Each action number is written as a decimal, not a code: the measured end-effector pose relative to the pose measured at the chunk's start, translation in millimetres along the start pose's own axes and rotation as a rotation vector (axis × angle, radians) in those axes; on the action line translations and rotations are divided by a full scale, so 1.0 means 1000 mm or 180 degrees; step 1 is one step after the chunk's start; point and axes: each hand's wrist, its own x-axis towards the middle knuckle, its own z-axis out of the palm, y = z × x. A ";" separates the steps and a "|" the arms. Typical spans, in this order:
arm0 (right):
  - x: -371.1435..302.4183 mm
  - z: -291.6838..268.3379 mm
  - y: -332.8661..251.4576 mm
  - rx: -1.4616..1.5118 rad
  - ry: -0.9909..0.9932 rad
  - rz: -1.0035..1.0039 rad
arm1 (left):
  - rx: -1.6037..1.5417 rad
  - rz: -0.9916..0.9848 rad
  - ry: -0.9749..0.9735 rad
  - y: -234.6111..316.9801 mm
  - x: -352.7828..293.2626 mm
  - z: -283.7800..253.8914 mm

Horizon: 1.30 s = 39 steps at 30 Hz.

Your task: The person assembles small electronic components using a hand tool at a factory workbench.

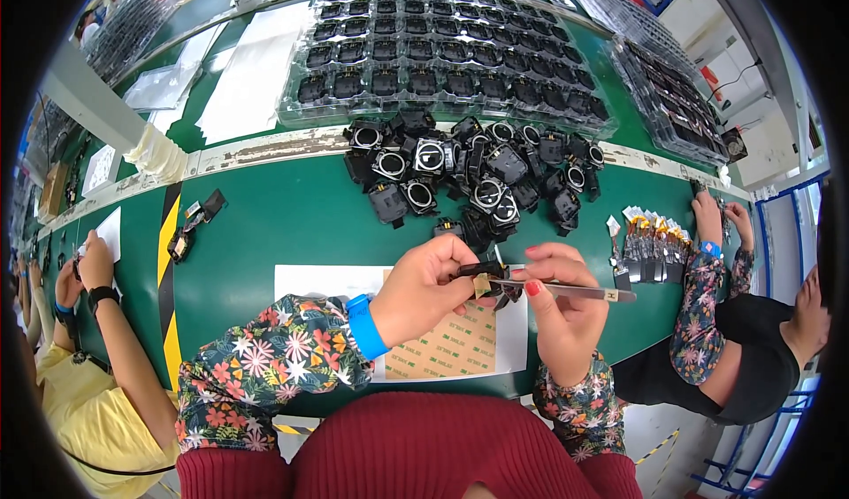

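Observation:
Above the bench, my left hand (417, 289) is closed on a small black housing (478, 269), gripped between thumb and fingers. My right hand (566, 318) holds metal tweezers (584, 291) between thumb and fingers, their tips reaching to the housing. A small tan film piece (482, 285) shows at the housing where the tips meet it; whether the tweezers grip it is hard to tell. Underneath lies a tan adhesive sheet (453, 344) with green print, on white paper (323, 280). A loose pile of black housings (489, 193), several with round silver rings, sits just beyond my hands.
Clear plastic trays (424, 108) of black parts stand behind a worn white ledge (265, 150). Parts with orange flex strips (653, 247) lie at right. Co-workers' hands (707, 216) are at the right and left (95, 260). Yellow-black tape (168, 269) crosses the bench at left.

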 end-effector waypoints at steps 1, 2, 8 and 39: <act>0.000 0.000 -0.001 -0.0233 -0.0032 -0.0112 | 0.0000 -0.0002 0.0000 0.000 0.000 0.001; 0.001 -0.001 -0.002 -0.0233 -0.0031 -0.0110 | 0.0001 -0.0021 -0.0011 0.001 0.000 0.001; 0.002 0.007 -0.011 -0.1999 -0.0745 -0.2353 | 0.0113 -0.0063 -0.0060 -0.001 0.001 -0.004; 0.001 0.009 -0.005 -0.0762 -0.0270 -0.0028 | 0.0875 0.0683 -0.0371 0.033 -0.011 -0.019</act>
